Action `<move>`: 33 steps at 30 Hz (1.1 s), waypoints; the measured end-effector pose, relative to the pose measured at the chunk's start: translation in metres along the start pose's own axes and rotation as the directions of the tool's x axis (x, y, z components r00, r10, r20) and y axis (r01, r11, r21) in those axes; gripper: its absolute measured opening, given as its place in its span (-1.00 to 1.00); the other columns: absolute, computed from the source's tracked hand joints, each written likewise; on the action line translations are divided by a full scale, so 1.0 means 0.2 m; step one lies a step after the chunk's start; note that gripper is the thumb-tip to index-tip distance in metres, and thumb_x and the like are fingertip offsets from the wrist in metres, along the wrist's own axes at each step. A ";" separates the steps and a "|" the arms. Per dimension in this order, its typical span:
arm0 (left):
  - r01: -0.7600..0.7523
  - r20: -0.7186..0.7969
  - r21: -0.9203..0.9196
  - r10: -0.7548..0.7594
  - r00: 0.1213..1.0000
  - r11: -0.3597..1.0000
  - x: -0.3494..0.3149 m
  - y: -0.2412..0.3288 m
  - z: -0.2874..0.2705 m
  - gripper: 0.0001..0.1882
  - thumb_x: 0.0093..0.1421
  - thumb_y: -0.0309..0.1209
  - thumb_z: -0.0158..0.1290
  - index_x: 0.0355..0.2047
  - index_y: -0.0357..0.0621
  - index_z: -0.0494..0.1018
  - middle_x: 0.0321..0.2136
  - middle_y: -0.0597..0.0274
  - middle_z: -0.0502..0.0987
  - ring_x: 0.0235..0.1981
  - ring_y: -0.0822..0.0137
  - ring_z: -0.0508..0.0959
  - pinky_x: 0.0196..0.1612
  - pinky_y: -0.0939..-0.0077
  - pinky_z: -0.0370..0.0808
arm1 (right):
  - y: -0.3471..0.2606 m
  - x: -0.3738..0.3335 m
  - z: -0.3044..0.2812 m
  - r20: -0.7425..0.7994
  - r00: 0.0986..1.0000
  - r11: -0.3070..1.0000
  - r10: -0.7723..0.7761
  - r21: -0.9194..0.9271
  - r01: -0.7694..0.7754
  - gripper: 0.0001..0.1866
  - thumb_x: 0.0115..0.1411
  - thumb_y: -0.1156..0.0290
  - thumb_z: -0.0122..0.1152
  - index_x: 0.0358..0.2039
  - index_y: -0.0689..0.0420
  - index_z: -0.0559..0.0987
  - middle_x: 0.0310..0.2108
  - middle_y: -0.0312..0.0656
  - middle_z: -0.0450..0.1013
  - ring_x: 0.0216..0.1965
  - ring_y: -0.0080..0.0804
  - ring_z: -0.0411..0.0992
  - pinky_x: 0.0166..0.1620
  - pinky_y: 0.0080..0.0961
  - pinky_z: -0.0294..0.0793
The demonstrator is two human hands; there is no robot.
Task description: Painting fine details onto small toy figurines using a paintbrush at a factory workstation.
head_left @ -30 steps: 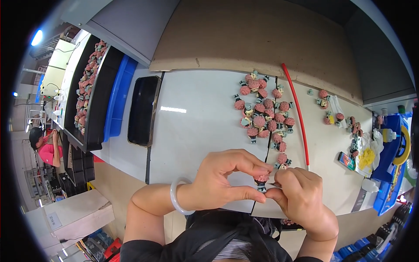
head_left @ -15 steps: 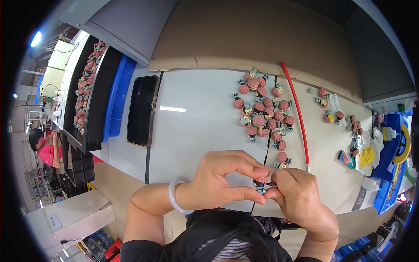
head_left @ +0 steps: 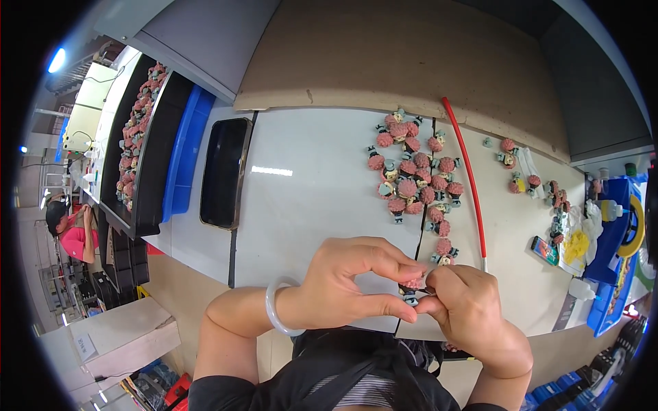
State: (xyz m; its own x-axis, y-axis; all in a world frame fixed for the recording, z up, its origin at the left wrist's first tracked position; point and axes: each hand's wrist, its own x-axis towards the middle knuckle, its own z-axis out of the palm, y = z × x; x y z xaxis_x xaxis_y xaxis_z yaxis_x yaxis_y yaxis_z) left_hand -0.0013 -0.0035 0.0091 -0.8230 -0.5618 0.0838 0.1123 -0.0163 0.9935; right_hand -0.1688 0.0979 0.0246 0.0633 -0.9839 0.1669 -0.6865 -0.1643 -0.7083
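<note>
The person's left hand (head_left: 343, 286) has its grip clamped, thumb against fingers, on a pink-topped figurine (head_left: 411, 283). Just right of that grip, the right hand (head_left: 466, 308) has its fingers curled together; what they pinch cannot be told. Within the last second the right hand has edged closer to the figurine, so both hands remain on one piece. Beyond the grip, similar figurines (head_left: 407, 188) cluster on the table (head_left: 308, 205).
</note>
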 end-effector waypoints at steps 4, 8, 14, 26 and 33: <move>-0.018 -0.007 -0.004 0.018 1.000 1.000 0.00 0.00 0.00 -0.60 -0.32 -0.54 0.36 -0.39 -0.27 0.50 -0.37 0.01 0.54 -0.31 0.25 0.56 -0.24 0.48 0.53 | 0.00 0.00 -0.02 0.048 0.997 0.998 -0.054 -0.030 0.056 -0.66 -0.09 0.25 0.29 -0.59 0.17 0.32 -0.75 -0.21 0.23 -0.71 -0.29 0.29 -0.66 -0.44 0.26; -0.001 0.004 0.003 0.001 1.000 1.000 0.01 0.01 0.01 -0.61 -0.32 -0.56 0.36 -0.40 -0.27 0.50 -0.39 0.02 0.53 -0.29 0.22 0.56 -0.24 0.46 0.53 | 0.00 -0.01 -0.01 0.014 1.000 1.000 -0.024 -0.017 0.024 -0.66 -0.09 0.25 0.29 -0.59 0.17 0.32 -0.75 -0.21 0.22 -0.70 -0.28 0.29 -0.66 -0.44 0.26; 0.014 -0.075 -0.060 -0.018 0.997 0.998 0.04 -0.01 0.02 -0.60 -0.25 -0.63 0.30 -0.34 -0.28 0.44 -0.32 0.02 0.50 -0.24 0.24 0.53 -0.16 0.41 0.50 | 0.06 0.02 -0.15 -0.004 0.972 0.971 0.236 0.030 -0.236 -0.70 -0.03 0.26 0.25 -0.51 0.21 0.38 -0.74 -0.15 0.29 -0.68 -0.17 0.30 -0.62 -0.38 0.28; -0.103 -0.071 0.263 0.126 0.989 0.959 0.04 -0.03 0.04 -0.65 -0.23 -0.59 0.30 -0.41 -0.26 0.42 -0.38 0.05 0.50 -0.33 0.28 0.55 -0.26 0.50 0.51 | 0.01 -0.07 -0.20 -0.701 0.660 0.947 0.269 0.318 -0.048 -0.93 0.08 0.52 -0.08 -0.46 0.21 0.26 -0.78 -0.36 0.16 -0.77 -0.66 0.04 -0.69 -0.74 -0.02; -0.209 -0.051 0.519 0.273 0.961 0.829 0.01 -0.04 0.04 -0.67 -0.26 -0.56 0.31 -0.47 -0.23 0.41 -0.50 0.11 0.51 -0.42 0.25 0.57 -0.39 0.53 0.52 | -0.02 0.01 0.00 -0.474 0.876 0.984 -0.090 0.094 0.151 -0.82 0.06 0.67 -0.06 -0.40 0.16 0.18 -0.71 -0.21 0.28 -0.74 -0.48 0.20 -0.60 -0.63 0.28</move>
State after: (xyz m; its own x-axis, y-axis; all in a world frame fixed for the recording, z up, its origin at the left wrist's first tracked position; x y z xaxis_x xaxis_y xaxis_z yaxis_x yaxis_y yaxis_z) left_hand -0.0095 0.0020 0.0017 -0.7315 -0.5862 0.3483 -0.0241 0.5327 0.8459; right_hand -0.1671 0.0967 0.0277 -0.2260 -0.8144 0.5345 -0.5979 -0.3172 -0.7361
